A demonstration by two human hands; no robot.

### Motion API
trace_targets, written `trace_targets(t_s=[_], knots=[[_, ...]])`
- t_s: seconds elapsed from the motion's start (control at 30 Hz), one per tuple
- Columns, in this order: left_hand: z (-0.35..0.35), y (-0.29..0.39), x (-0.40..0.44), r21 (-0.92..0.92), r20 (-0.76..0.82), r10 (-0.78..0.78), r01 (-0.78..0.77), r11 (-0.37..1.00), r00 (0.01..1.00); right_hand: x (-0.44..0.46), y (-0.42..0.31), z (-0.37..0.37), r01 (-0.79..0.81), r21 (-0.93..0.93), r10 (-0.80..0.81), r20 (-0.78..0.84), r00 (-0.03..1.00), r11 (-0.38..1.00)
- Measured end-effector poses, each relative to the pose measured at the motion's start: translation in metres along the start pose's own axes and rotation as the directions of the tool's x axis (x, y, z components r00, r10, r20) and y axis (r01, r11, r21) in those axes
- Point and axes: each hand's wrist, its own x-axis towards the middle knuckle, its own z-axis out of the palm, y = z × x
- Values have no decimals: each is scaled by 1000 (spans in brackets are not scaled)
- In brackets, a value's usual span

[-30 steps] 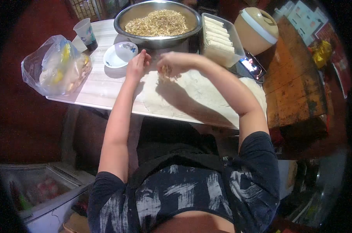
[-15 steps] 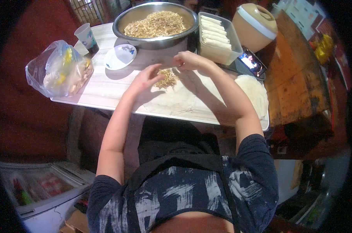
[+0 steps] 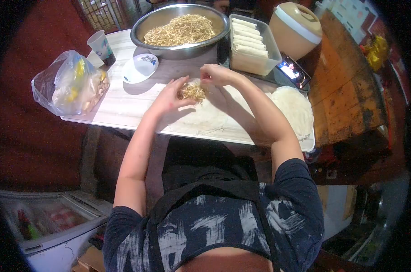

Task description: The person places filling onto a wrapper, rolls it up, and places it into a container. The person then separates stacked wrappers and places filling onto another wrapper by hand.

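Observation:
On the table in front of me lies a thin, pale wrapper sheet (image 3: pixel 204 119) with a small heap of bean sprouts (image 3: pixel 193 92) near its far end. My left hand (image 3: pixel 170 96) curves along the left side of the heap, thumb apart from the fingers, touching the sprouts. At the heap's upper right, my right hand (image 3: pixel 217 75) points downward with its fingers pinched together; what is between them is too small to make out. A stack of round wrappers (image 3: pixel 292 109) rests near the table's right edge.
Behind my hands stand a steel bowl (image 3: pixel 137 38) of sprouts and a plastic container (image 3: pixel 255 66) of white rolls. A tan cooler (image 3: pixel 296 29) and a phone (image 3: pixel 294 71) are at right. Leftward are a white dish (image 3: pixel 140 69), a cup (image 3: pixel 101 47) and a plastic bag (image 3: pixel 69 86).
My left hand has turned and closed in around the sprouts, its thumb now lower. The sprouts look more gathered. My right hand has shifted slightly and stays pinched beside the heap.

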Motion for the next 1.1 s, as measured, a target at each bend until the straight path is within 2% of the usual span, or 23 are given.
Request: trace_targets(t_s=[0.03, 0.13, 0.2, 0.27, 0.33, 0.43, 0.57, 0.63, 0.67, 0.7, 0.73, 0.8, 0.83, 0.9, 0.97, 1.03, 1.1], knots=[[1, 0, 1, 22, -28, 44, -44, 999, 999, -3, -9, -3, -1, 2, 1, 0, 1000, 1000], [2, 10, 4, 12, -10, 40, -40, 999, 999, -17, -24, -8, 61, 89, -64, 30, 998, 994], [5, 10, 10, -8, 12, 46, -45, 999, 999, -32, -20, -15, -132, -103, 138, 54, 989, 986], [8, 11, 13, -28, 32, 49, -48, 998, 998, -51, -16, -13, -183, -108, 185, 5, 983, 977], [4, 26, 12, -120, 79, -64, 73, 990, 995, -66, -16, -13, -286, -102, 290, 37, 956, 953], [1, 42, 11, -134, 90, -127, 139, 981, 988, -74, -2, -1, -260, -32, 261, 8, 965, 965], [0, 49, 8, -131, 66, -126, 134, 982, 990, -76, -1, 4, -204, 76, 206, -22, 978, 976], [0, 45, 6, -81, 41, -105, 108, 991, 994, -80, 3, 7, -189, 70, 192, -38, 981, 979], [1, 33, 6, -60, 28, -35, 36, 998, 999, -78, 5, 8, -175, 64, 178, -55, 982, 983], [4, 22, 5, -7, -11, 55, -55, 998, 998, -75, -4, 3, -264, -5, 264, -10, 965, 965], [6, 12, 5, 51, -43, 146, -144, 988, 988, -72, -7, 0, -238, -10, 238, -12, 971, 971], [1, 3, 3, 32, -38, 128, -127, 991, 991, -69, -12, -4, -236, 10, 235, -139, 962, 972], [-3, 7, 0, -10, -39, 105, -105, 994, 994, -66, -19, -6, -231, 78, 240, -152, 959, 970], [-8, 13, -4, -113, -10, 35, -35, 993, 999, -55, -25, 1, -163, 69, 172, -153, 973, 984], [-5, 7, -4, -80, -3, 27, -27, 996, 1000, -49, -33, 5, -71, 39, 75, -115, 991, 997], [-9, 16, -5, -50, 5, 19, -19, 999, 1000, -45, -29, 13, -72, 45, 77, -96, 992, 996], [-10, 29, -11, -184, 80, -188, 200, 963, 979, -47, -36, 17, -110, 85, 117, -81, 990, 990]])
